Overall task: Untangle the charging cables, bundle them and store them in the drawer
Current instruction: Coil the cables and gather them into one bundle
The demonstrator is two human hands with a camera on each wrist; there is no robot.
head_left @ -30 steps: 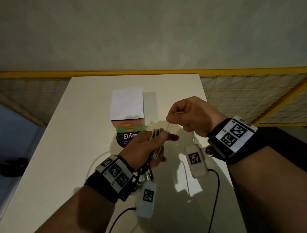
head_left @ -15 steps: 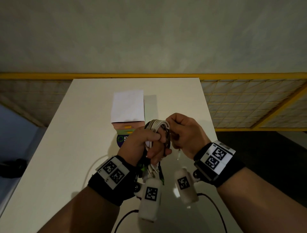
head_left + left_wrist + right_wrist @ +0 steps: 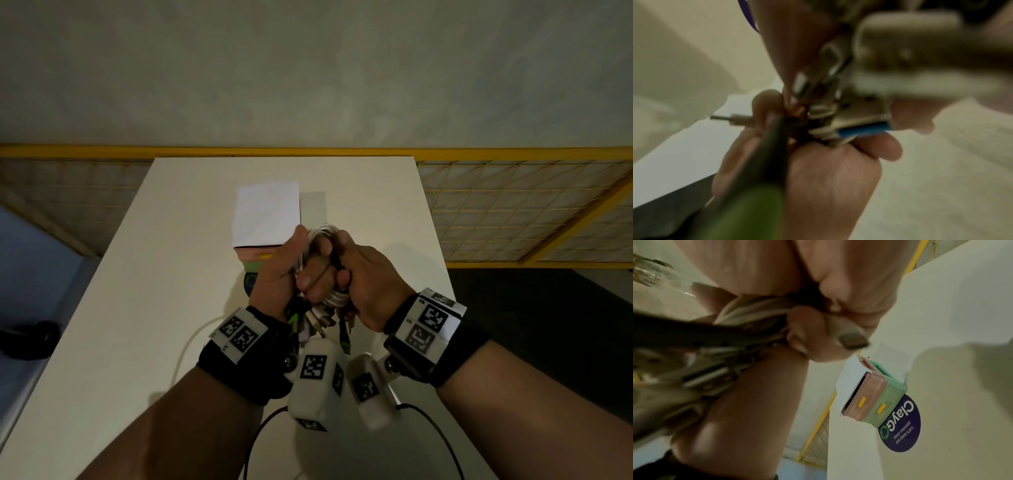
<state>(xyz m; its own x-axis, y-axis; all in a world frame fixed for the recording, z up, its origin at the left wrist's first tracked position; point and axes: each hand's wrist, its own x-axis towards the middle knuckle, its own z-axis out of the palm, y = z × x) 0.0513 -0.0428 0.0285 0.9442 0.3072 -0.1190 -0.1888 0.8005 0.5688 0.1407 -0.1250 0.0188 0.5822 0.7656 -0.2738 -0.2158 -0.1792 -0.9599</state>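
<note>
Both hands hold one coiled cable bundle (image 3: 323, 233) of white and dark cords above the white table (image 3: 154, 281). My left hand (image 3: 291, 270) grips the coil from the left, fingers curled round it. My right hand (image 3: 356, 274) grips it from the right. Plugs (image 3: 320, 323) hang below the fists, one of them green and black. The right wrist view shows white strands (image 3: 756, 308) squeezed in the fist and a dark plug tip (image 3: 853, 339) poking out. The small drawer box (image 3: 869, 395), pink drawer over green, stands just beyond the hands, both drawers closed.
A white sheet (image 3: 267, 212) covers the drawer box (image 3: 260, 260). A round purple sticker (image 3: 900, 426) lies under it on the table. Yellow mesh fencing (image 3: 513, 212) runs behind and to the right. Thin camera leads (image 3: 191, 346) trail on the near table.
The right hand, which was pulling a strand out to the right, has come in and closed on the coil beside the left hand. Both hands have moved slightly forward toward the drawer box.
</note>
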